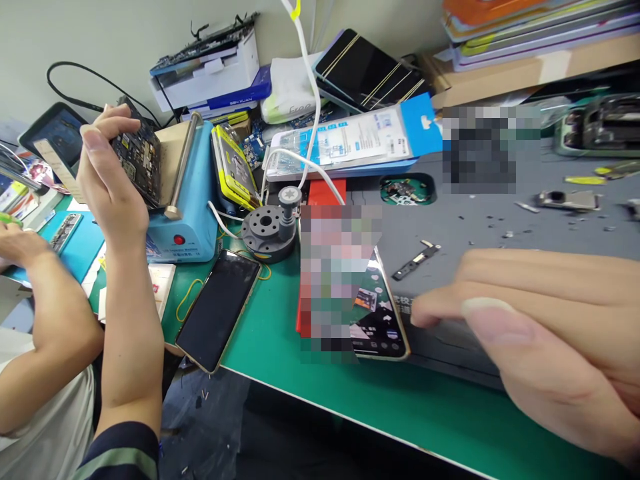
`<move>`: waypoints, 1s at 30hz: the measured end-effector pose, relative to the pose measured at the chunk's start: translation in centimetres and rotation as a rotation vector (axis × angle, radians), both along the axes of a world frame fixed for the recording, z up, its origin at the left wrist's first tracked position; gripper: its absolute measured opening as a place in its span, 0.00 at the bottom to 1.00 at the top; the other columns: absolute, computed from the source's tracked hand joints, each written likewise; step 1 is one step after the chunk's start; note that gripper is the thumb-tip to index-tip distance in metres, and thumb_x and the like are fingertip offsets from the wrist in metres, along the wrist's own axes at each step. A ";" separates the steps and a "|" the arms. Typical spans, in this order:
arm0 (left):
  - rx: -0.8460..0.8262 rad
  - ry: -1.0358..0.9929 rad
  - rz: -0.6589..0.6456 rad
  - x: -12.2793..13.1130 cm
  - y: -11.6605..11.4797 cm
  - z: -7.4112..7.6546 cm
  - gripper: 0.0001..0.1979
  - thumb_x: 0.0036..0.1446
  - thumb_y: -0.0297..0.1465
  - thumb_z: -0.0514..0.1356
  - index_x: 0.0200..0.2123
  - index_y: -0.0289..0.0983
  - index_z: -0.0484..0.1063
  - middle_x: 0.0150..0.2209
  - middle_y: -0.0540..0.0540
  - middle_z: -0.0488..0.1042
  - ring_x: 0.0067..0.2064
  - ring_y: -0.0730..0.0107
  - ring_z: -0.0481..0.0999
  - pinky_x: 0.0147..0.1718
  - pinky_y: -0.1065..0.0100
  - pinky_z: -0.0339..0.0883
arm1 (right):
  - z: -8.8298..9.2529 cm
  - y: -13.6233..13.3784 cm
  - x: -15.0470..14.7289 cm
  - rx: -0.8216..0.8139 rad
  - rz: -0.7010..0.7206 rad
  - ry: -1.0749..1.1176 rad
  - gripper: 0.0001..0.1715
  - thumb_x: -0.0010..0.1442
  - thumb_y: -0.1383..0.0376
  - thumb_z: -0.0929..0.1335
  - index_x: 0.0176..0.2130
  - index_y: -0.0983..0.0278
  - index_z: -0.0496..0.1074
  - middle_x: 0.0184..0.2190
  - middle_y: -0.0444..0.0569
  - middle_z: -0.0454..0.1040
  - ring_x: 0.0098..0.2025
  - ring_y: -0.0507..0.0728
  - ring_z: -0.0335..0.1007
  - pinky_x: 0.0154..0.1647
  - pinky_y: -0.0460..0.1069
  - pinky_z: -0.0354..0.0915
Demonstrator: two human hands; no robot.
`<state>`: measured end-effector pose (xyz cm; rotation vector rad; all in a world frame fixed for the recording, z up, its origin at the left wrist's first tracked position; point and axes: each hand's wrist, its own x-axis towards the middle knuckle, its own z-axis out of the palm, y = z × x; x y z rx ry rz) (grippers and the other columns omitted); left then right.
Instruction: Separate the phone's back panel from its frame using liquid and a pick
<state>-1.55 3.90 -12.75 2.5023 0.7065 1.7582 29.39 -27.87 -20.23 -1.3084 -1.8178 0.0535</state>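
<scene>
My left hand [113, 177], below a dark striped sleeve, is raised at the left with its fingers curled over the edge of a dark circuit board [143, 157]. The board is tilted up against the beige top of a blue separator machine [185, 220]; the hand hides part of it. My right hand [540, 340] is large and close at the lower right, thumb against the bent fingers; what they hold, if anything, is hidden. Nearest to it are a lit smartphone [387, 320], partly covered by a blurred patch, and a small phone part [415, 261] on the grey mat [480, 233].
A dark-screened phone [220, 310] lies near the table's front edge. Behind it stands a round grey screwdriver stand [267, 230]. White cables [307, 80] hang across the middle. At the far left is another person's arm [60, 287]. Orange and purple trays [540, 33] are stacked at back right.
</scene>
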 end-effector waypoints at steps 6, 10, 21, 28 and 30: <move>-0.009 0.008 -0.017 -0.2 0.5 0.0 0.44 0.78 0.65 0.45 0.52 0.35 0.86 0.54 0.42 0.86 0.66 0.57 0.84 0.81 0.43 0.66 | -0.3 0.8 0.2 0.022 -0.010 0.022 0.25 0.86 0.64 0.57 0.45 0.53 0.79 0.36 0.40 0.83 0.33 0.53 0.80 0.32 0.54 0.68; -0.001 0.034 -0.052 -0.4 0.9 0.0 0.44 0.79 0.64 0.45 0.51 0.33 0.85 0.52 0.41 0.85 0.65 0.57 0.84 0.82 0.42 0.65 | -0.3 0.8 0.2 0.011 -0.091 -0.002 0.23 0.84 0.66 0.60 0.45 0.53 0.82 0.37 0.39 0.85 0.35 0.53 0.82 0.34 0.53 0.71; 0.031 0.051 -0.056 -0.3 0.5 0.1 0.41 0.81 0.62 0.45 0.53 0.35 0.86 0.57 0.43 0.88 0.65 0.59 0.85 0.80 0.49 0.69 | 1.4 1.2 0.0 -0.004 -0.083 -0.327 0.28 0.81 0.70 0.60 0.43 0.63 0.88 0.28 0.45 0.80 0.29 0.53 0.75 0.27 0.52 0.64; -0.054 0.030 -0.026 -0.2 0.8 0.1 0.46 0.75 0.69 0.46 0.52 0.35 0.85 0.52 0.44 0.84 0.66 0.57 0.82 0.83 0.43 0.64 | 0.3 0.7 -0.1 0.031 0.025 -0.092 0.25 0.82 0.69 0.59 0.49 0.55 0.84 0.25 0.41 0.69 0.24 0.52 0.65 0.27 0.52 0.63; -0.054 0.018 -0.014 -0.1 0.7 0.1 0.47 0.74 0.70 0.46 0.51 0.36 0.86 0.52 0.44 0.85 0.65 0.58 0.83 0.83 0.44 0.65 | 0.0 0.3 0.0 0.027 -0.036 -0.041 0.24 0.83 0.67 0.59 0.51 0.53 0.82 0.27 0.40 0.74 0.25 0.52 0.68 0.28 0.52 0.64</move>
